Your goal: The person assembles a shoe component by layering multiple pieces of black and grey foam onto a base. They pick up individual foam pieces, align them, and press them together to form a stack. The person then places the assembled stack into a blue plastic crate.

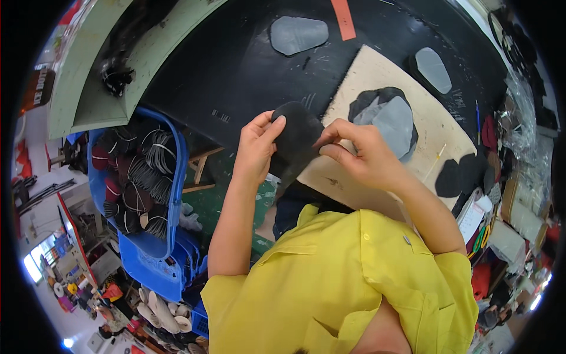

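Observation:
A black, rounded flat piece of soft-looking material (295, 132) is held up over the near edge of the table. My left hand (257, 143) grips its left side, the thumb lying on top. At its right edge my right hand (361, 150) pinches it between thumb and fingers. The exact material cannot be told. Just beyond my right hand, a loose stack of grey and black cut pieces (394, 123) lies on a beige board (367, 69).
On the black table (236, 76) lie grey rounded pieces (299, 35), another grey stack (433, 69) and an orange strip (343, 19). Black pieces (449, 178) rest at the board's right corner. To the left stands a blue basket (178, 171) of tied black and maroon bundles (150, 177).

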### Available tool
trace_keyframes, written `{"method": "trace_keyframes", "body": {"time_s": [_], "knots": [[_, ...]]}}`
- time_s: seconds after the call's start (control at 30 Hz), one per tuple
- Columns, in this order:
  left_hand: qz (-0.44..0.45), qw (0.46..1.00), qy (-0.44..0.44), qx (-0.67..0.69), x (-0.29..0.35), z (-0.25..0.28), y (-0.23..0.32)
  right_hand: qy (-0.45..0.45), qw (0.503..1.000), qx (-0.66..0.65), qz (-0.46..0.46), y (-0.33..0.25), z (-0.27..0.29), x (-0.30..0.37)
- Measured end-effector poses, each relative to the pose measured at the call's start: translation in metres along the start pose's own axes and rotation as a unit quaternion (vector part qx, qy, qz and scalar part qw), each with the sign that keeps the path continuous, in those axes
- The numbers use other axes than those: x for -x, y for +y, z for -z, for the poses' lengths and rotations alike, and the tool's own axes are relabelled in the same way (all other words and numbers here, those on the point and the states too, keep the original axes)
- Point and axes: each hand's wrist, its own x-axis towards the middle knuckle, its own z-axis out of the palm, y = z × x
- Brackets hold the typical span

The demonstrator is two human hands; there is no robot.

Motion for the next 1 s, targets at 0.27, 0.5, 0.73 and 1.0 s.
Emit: {"method": "trace_keyframes", "body": {"time_s": [0.27,0.5,0.73,1.0], "knots": [[0.023,0.999,0.025,-0.012,-0.012,0.016,0.015,-0.043,0.987,0.152,-0.024,0.02,-0.011,-0.085],[-0.214,0.899,0.104,-0.367,-0.028,0.029,0.021,0.047,0.969,0.223,0.091,0.009,-0.015,-0.086],[-0.464,0.678,0.316,-0.475,0.004,0.078,0.057,0.191,0.932,0.306,0.02,0.017,0.064,-0.004],[-0.366,0.494,0.678,-0.402,0.146,0.289,0.069,0.249,0.88,0.402,-0.039,0.055,0.098,0.081]]}}
